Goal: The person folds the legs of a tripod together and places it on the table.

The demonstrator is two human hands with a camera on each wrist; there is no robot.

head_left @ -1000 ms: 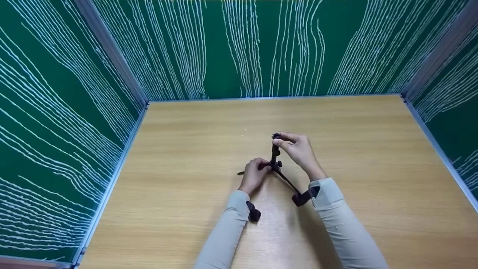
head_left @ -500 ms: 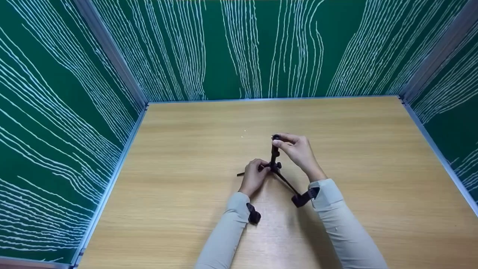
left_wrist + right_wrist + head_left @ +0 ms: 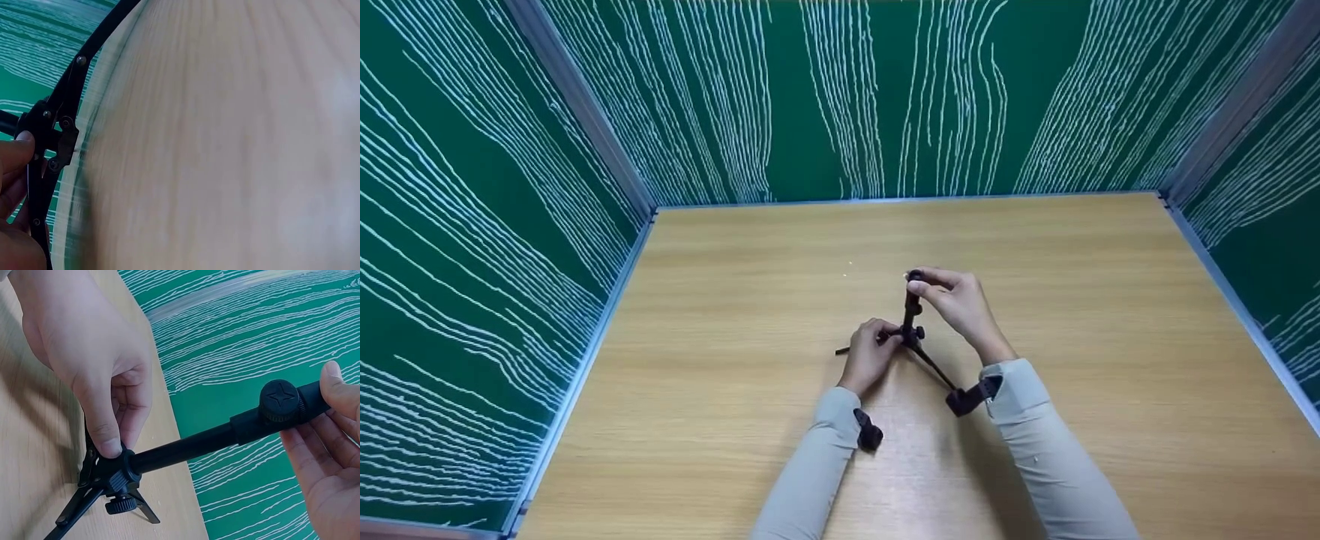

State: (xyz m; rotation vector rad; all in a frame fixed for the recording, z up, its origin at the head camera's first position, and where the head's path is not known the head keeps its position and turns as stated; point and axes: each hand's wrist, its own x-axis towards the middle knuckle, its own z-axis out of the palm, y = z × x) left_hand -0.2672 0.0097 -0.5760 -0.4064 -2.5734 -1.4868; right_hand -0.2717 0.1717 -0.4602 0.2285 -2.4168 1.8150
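A small black tripod stands with its legs spread over the wooden table. My left hand grips it low down, thumb and fingers around a leg beside the hub. At the top of the upright column, my right hand pinches the upper end between thumb and fingers. In the right wrist view, a round knob with a star mark sits just below the right fingers, and a smaller knob juts from the hub. The left wrist view shows riveted leg hinges near the left thumb.
Green panels with white wavy lines enclose the wooden table at the back and sides, joined by metal frame posts. Black wrist cameras are strapped over both sleeves. Tiny white specks show on the table behind the hands.
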